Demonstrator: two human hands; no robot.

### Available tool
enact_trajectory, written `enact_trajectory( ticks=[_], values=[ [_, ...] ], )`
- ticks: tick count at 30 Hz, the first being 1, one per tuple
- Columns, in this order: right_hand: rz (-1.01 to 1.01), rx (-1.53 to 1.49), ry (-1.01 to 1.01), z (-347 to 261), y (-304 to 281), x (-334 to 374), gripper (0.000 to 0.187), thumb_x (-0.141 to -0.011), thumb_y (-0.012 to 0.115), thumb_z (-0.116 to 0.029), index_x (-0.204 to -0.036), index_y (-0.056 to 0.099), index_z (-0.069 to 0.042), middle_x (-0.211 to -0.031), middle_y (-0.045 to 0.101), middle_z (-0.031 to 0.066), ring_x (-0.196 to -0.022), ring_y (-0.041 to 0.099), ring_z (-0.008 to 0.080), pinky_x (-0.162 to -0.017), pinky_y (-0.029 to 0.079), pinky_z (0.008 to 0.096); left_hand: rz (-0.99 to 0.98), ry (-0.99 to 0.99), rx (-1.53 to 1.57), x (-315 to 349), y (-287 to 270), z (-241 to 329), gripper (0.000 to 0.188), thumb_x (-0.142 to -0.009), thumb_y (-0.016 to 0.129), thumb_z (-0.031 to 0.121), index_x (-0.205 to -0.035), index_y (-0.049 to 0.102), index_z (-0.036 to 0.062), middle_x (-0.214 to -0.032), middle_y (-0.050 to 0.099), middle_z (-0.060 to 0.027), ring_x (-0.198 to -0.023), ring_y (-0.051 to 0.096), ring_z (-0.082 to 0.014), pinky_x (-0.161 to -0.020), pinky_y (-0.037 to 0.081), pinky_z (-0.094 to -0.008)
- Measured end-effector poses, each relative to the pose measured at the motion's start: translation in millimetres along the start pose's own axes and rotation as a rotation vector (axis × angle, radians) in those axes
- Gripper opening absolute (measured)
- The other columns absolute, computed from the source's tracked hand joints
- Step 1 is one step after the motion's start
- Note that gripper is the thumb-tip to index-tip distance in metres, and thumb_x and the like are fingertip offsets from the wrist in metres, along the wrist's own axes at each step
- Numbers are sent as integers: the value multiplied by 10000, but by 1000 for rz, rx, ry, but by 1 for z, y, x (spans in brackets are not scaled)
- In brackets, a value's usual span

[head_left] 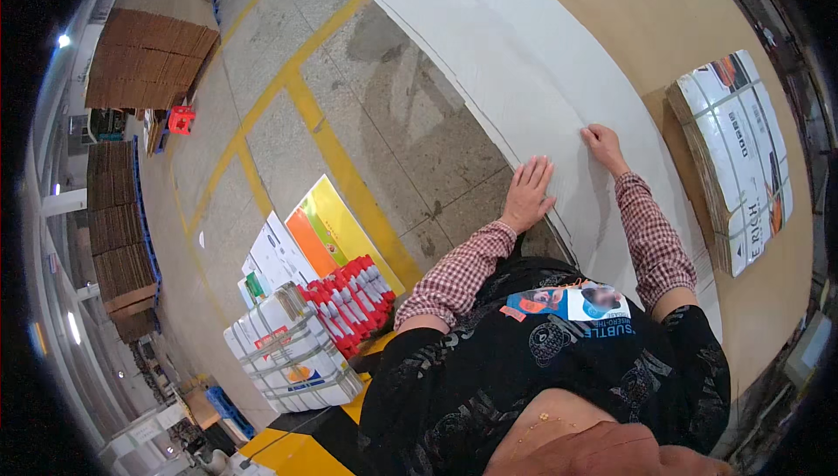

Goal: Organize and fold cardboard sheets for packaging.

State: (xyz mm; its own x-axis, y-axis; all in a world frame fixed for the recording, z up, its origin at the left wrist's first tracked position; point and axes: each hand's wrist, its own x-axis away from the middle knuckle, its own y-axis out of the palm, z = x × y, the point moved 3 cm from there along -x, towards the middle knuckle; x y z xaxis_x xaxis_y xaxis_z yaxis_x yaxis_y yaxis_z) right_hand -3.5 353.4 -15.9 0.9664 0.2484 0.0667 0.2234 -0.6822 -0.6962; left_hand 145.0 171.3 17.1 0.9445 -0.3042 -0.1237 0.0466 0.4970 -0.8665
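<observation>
My left hand (pixel 529 194) lies flat at the near-left edge of a long white cardboard sheet (pixel 524 48), its fingers stretched out and together. To the right of it, my right hand (pixel 604 150) rests on the same white surface with its fingers curled in. Whatever is in those fingers, if anything, is hidden. More than one layer shows along the sheet's left edge. Beneath it spreads a brown board surface (pixel 650 18). Checked sleeve covers reach over both my forearms.
A strapped bundle of printed flat cartons (pixel 742 166) lies at the right. On the left are another strapped bundle (pixel 292 349), red-and-white folded pieces (pixel 349 301) and a yellow-orange printed board (pixel 345 232). Tall brown cardboard stacks (pixel 150 48) stand far left beyond yellow floor lines (pixel 305 105).
</observation>
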Motion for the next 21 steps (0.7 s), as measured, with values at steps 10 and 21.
enact_trajectory(
  ticks=[10, 21],
  values=[
    [221, -173, -87, -12, -21, 17, 98, -732, 614, -125, -775, 565, -52, -706, 518, 60, -650, 527, 228, -569, 417, 299, -18, 3, -17, 1, 2, 1, 690, -775, 566, 345, -1330, 279, 51, -1391, 241, -121, -1293, 192, -287, -1045, 166, -411],
    [-120, -14, 45, 9, -10, 16, 265, -798, 573, -236, -687, 515, -3, -567, 478, 71, -541, 424, 147, -528, 365, 288, -35, 20, -59, 0, 1, 2, 700, -780, 558, 371, -1328, 276, 40, -1397, 223, -128, -1293, 190, -290, -1045, 169, -408]
  ],
)
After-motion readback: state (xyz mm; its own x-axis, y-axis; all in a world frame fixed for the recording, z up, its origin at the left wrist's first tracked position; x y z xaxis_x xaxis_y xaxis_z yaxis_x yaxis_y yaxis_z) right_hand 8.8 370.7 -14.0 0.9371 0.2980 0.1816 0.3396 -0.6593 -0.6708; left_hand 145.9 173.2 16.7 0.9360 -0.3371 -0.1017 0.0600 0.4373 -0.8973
